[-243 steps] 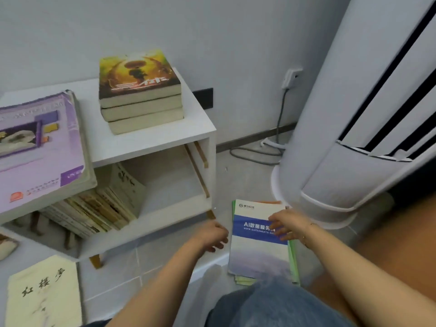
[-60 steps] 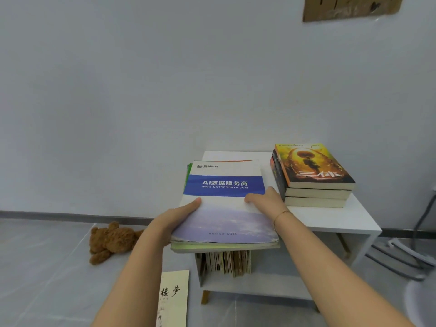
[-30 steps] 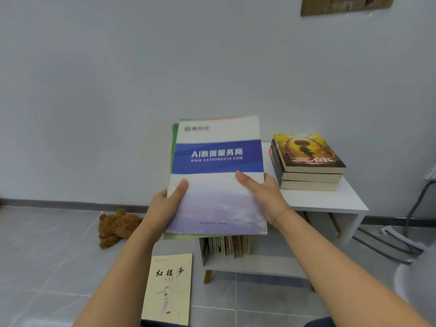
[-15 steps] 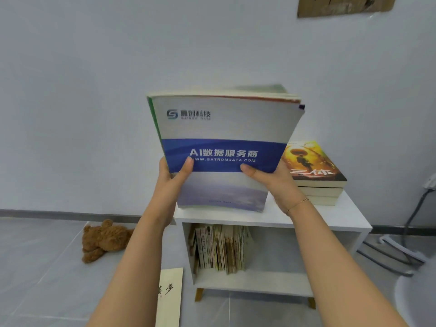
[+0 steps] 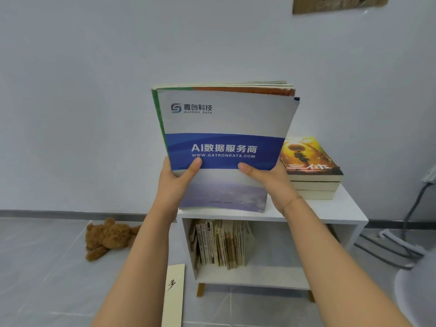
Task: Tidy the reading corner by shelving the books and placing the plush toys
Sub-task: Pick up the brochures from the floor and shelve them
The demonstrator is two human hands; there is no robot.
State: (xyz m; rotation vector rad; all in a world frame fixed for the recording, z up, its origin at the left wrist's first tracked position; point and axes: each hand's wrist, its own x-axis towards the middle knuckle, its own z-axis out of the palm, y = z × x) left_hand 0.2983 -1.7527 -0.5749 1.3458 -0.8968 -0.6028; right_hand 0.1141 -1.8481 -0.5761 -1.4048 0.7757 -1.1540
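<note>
The white shelf unit's (image 5: 330, 212) lower compartment is open at its right half; a row of upright thin books (image 5: 221, 244) fills the left. On top, three stacked paperback books (image 5: 311, 171) block the 3 o'clock side.

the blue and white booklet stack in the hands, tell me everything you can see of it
The booklet stack is several thin paper booklets held upright, cover facing the camera. The front cover is white above, with a grey logo, a blue band with white lettering across the middle, and a hazy purple lower part. Green and orange edges of the booklets behind show at the left and top. Its bottom edge meets the white shelf top. The left hand and right hand grip its lower sides, thumbs on the cover.
</note>
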